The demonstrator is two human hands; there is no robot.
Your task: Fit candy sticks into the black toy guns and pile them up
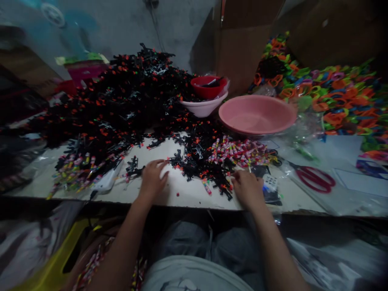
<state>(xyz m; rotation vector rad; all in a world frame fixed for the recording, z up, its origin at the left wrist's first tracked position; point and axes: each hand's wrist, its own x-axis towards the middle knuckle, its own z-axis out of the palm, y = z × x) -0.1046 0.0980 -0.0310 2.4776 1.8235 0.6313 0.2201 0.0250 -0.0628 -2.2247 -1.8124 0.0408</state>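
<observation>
Black toy pieces (194,159) lie scattered near both hands and heaped behind on the surface (188,194), seemingly mostly unsorted, the pink basin (257,115) empty; left hand (152,180) and right hand (248,188) rest loosely curled, grasping nothing clearly visible.

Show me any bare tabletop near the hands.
Bare strip at the table edge between left hand and right hand, below the black toy pieces. Another right of the red scissors. Crowded: the black pile, candy sticks.
</observation>
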